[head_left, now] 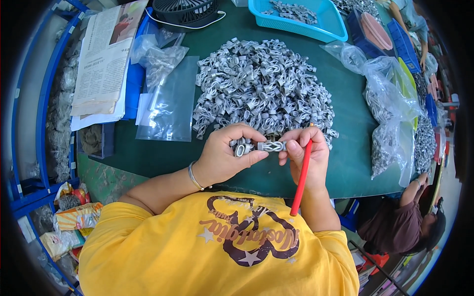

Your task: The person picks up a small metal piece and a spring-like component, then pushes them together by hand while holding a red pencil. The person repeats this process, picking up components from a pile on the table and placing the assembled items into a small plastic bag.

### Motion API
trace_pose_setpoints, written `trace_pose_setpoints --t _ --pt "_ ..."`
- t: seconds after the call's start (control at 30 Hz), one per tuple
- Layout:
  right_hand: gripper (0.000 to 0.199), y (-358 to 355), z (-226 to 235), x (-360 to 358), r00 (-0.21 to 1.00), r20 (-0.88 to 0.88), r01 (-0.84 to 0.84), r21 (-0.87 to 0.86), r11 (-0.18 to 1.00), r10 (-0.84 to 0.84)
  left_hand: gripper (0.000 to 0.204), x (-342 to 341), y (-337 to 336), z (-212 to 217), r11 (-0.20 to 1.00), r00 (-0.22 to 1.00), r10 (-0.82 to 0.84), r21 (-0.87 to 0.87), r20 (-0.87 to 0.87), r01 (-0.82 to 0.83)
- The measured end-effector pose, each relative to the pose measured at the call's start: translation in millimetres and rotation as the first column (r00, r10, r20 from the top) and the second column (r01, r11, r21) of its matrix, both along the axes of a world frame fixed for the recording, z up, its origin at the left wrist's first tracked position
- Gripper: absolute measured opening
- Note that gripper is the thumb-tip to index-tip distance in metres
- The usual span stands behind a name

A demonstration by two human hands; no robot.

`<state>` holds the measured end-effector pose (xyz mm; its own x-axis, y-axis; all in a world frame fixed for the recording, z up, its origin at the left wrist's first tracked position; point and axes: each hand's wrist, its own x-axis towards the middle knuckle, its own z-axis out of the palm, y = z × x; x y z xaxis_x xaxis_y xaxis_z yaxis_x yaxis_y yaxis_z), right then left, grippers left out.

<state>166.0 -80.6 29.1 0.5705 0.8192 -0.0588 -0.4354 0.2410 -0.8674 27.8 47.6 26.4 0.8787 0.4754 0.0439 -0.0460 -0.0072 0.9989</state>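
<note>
Table with a green top (pixel 351 163) is spreading across the middle, and its front edge is running just before the person's yellow shirt (pixel 163 246). A big pile of grey metal pieces (pixel 261 81) is covering the centre. Bare green room is showing to the right, between this pile and the clear bags (pixel 387 98), and also in front, where the forearms are crossing the edge. To the left, a flat clear sheet (pixel 173 113) is lying just beside the pile, so the room there is narrow. Behind, a light-blue basket (pixel 302 28) is standing near the pile.

The left hand (pixel 223 153) is closing narrowly, its thumb and fingers holding a braided metal piece (pixel 271 146) in front of the pile; another metal piece (pixel 241 149) is sitting within its fingers. The right hand (pixel 310 154) is gripping a red stick (pixel 302 180), slanting toward the shirt, while its fingertips are touching the braided piece's right end.
</note>
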Motion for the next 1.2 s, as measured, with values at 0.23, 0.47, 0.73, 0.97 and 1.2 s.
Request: trace_pose_setpoints --t 0.23,0.47,0.73,0.97,1.2 --pt "0.021 -1.2 -7.3 -1.5 0.994 -0.084 -0.065 0.061 0.996 0.070 0.021 -1.4 0.6 11.3 0.998 0.998 0.036 -0.046 -0.050 -0.038" --pt "0.026 -2.0 -18.5 -3.7 0.991 0.007 -0.133 0.094 0.987 0.133 0.023 2.1 4.9 13.2 0.967 0.993 0.013 0.250 0.121 -0.043" --pt "0.028 -0.9 -17.2 -5.0 0.990 0.130 -0.069 0.083 0.994 0.058 0.025 3.2 5.3 9.0 0.960 0.990 0.049 0.266 0.132 -0.083" --pt "0.034 1.2 -7.7 -7.5 0.915 0.382 0.096 0.109 0.989 -0.131 0.023 -0.2 3.5 14.4 0.967 0.994 -0.009 -0.254 -0.110 -0.019" --pt "0.036 13.0 1.5 -16.7 0.789 0.571 0.090 0.260 0.962 -0.228 0.033 2.1 3.0 11.0 0.752 0.995 -0.078 -0.659 -0.062 0.018"
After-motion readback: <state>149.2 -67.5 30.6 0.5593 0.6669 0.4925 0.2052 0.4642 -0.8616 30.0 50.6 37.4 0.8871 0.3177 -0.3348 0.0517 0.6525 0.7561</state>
